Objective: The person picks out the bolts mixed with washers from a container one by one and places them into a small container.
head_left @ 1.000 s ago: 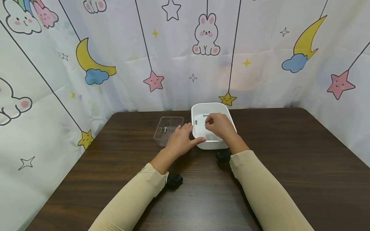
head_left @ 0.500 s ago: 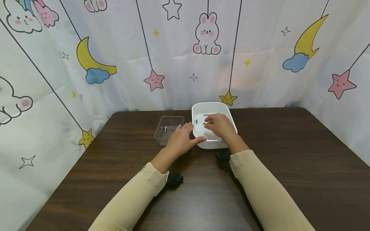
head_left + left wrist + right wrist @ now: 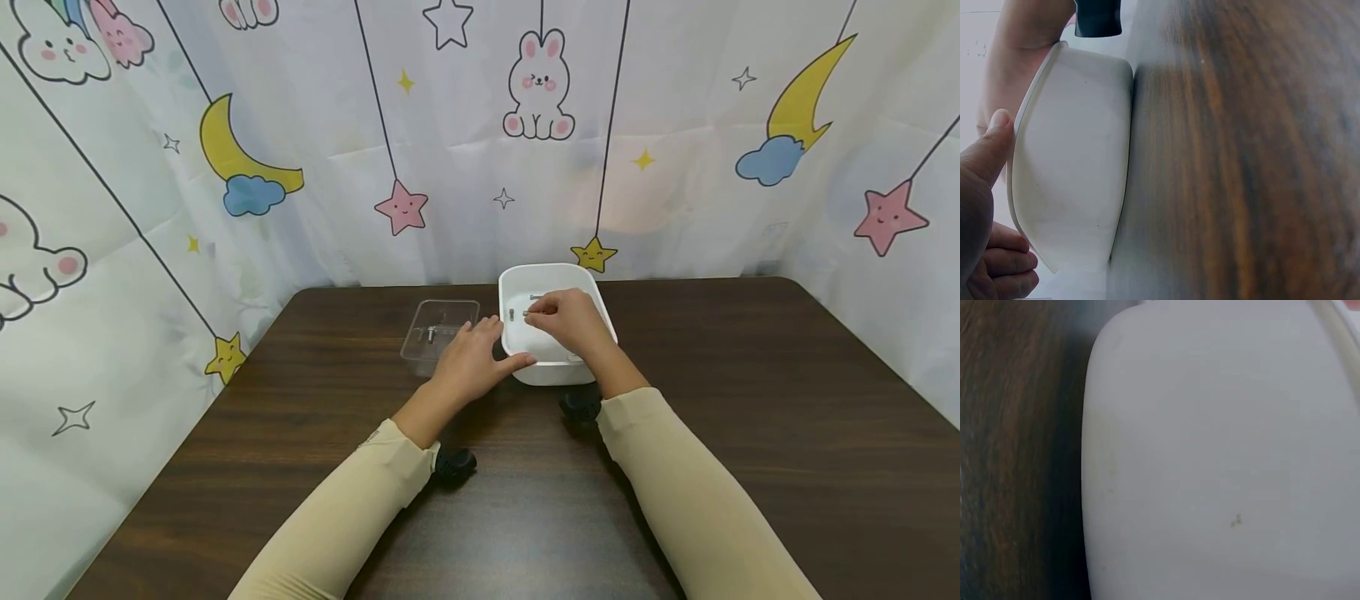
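A white plastic tub (image 3: 555,375) stands at the table's far edge, with a few small metal screws (image 3: 512,314) lying in it. My right hand (image 3: 573,321) reaches over the tub and pinches one small screw (image 3: 527,313) between thumb and fingertips, low inside it. At the tub's near-left corner, my left hand (image 3: 468,360) touches the rim, thumb spread from the fingers. In the left wrist view, its thumb (image 3: 994,140) lies against the tub's rim. The right wrist view shows mostly the tub's outer wall (image 3: 1210,456); the screw is hidden there.
Left of the tub is a clear plastic box (image 3: 420,333), partly behind my left hand, with a small metal screw (image 3: 431,335) in it. A patterned curtain (image 3: 465,225) hangs behind the dark wooden table (image 3: 510,517).
My right hand has shifted slightly left and away inside the tub, with the pinched screw moving along. My left hand stays in the same place on the rim.
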`<act>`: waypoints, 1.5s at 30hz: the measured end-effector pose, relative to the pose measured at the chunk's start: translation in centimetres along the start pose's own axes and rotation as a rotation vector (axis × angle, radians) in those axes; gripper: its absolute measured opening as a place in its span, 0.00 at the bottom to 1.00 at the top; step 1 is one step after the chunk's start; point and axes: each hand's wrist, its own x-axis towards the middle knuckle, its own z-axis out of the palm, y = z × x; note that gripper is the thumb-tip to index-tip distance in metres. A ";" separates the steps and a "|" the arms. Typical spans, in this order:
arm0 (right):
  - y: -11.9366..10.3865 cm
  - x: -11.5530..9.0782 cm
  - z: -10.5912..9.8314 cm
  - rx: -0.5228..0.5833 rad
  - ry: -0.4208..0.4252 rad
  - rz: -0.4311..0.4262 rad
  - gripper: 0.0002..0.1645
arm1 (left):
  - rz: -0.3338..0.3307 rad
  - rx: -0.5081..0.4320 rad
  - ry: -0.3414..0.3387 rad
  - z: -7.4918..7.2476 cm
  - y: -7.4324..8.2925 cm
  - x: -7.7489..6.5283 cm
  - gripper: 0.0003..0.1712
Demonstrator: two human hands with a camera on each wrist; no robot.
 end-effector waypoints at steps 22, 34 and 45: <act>-0.4 0.0 0.3 0.365 0.030 0.071 0.22 | 0.006 0.010 0.006 -0.1 -0.1 0.1 0.51; -0.7 -0.1 0.4 0.375 0.050 0.047 0.21 | 0.011 0.001 0.003 0.0 -0.2 0.2 0.50; -1.1 -0.2 0.6 0.356 0.075 -0.005 0.19 | 0.028 0.016 0.037 -0.4 -1.0 -0.3 0.50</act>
